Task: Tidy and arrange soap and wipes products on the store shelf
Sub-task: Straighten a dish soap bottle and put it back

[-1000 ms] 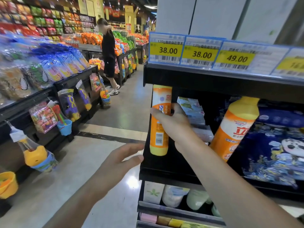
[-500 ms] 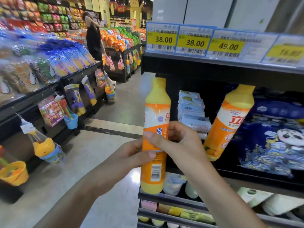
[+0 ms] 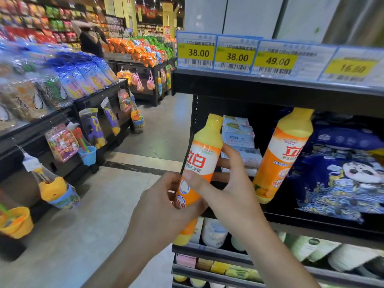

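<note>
Two orange detergent bottles: one held (image 3: 202, 161), one leaning on the shelf (image 3: 284, 154). Four yellow price tags (image 3: 198, 52) along the shelf edge. One stack of wipes packs (image 3: 239, 140), count unclear. Two hands (image 3: 164, 213) visible. One panda-print blue pack (image 3: 340, 175).

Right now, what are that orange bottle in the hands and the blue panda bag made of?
The orange bottle looks like smooth, opaque plastic: a molded yellow cap and a glossy printed label. The blue panda bag looks like thin, shiny plastic film, since it wrinkles and glints, though I can't be sure.
</note>
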Demonstrator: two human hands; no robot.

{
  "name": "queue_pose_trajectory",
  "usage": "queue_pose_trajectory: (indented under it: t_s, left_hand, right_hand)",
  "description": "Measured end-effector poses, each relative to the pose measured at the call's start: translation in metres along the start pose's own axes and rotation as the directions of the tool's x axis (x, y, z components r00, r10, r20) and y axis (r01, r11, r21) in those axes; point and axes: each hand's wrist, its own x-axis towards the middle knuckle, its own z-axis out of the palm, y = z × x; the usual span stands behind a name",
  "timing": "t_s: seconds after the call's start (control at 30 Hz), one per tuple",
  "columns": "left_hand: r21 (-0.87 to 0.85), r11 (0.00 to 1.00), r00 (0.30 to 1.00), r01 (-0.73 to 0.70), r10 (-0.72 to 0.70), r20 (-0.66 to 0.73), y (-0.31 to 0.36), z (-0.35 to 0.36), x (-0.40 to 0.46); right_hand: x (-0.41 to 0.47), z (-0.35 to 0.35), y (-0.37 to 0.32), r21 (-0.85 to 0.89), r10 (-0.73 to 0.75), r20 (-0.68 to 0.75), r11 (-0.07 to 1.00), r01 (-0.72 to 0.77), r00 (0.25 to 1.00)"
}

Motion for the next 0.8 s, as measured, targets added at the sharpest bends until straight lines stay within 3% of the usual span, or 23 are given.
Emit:
queue_pose_trajectory:
  t_s: [0.2,0.4,0.57,0.7,0.8]
  left_hand:
    - [0.133,0.991,0.993,0.021,-0.005,-0.121,0.006,0.009,-0.002]
    - [0.172,0.984,0.992,0.046,-0.024,-0.126,0.007,0.014,-0.003]
    - [-0.053,0.998,0.988,0.031,-0.022,0.155,0.001,-0.007,0.005]
    - [-0.275,0.946,0.902,0.169,-0.036,0.431,-0.003,-0.026,0.016]
    - [-0.330,0.924,0.859,0.192,0.005,0.512,-0.006,-0.033,0.023]
  right_hand:
    - [0.002,0.016,0.015,-0.159,-0.166,-0.144,0.977,0.143,0.976]
    - [0.010,0.018,0.027,-0.159,-0.215,-0.189,0.970,0.186,0.958]
    - [0.013,0.009,0.026,-0.055,-0.154,-0.105,0.987,0.149,0.982]
    - [0.015,-0.003,0.020,0.027,-0.127,-0.038,0.991,0.128,0.991]
    - [0.019,-0.011,0.016,0.113,-0.082,0.055,0.991,0.075,0.995]
